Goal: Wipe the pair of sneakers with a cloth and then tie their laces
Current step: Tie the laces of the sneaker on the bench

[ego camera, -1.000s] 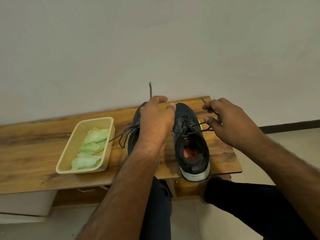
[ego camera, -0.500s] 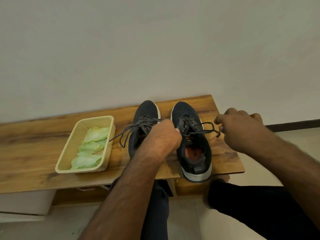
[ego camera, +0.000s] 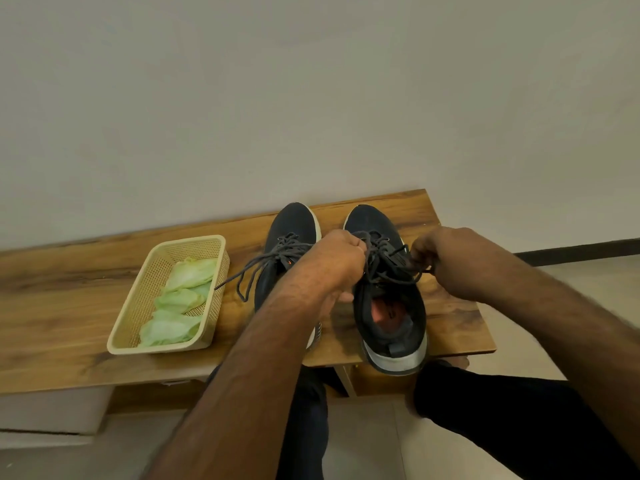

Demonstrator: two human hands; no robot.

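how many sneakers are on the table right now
2. The left sneaker stands beside the basket, partly behind the left hand. The right sneaker stands next to it, its laces pinched by both hands, the right hand included.

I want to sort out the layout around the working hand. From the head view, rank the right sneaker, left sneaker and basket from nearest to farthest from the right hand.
From the right hand:
1. Right sneaker: just to its left, its lace pinched by this hand.
2. Left sneaker: one shoe further left, partly behind the left forearm.
3. Basket: far left on the table, holding green cloths.
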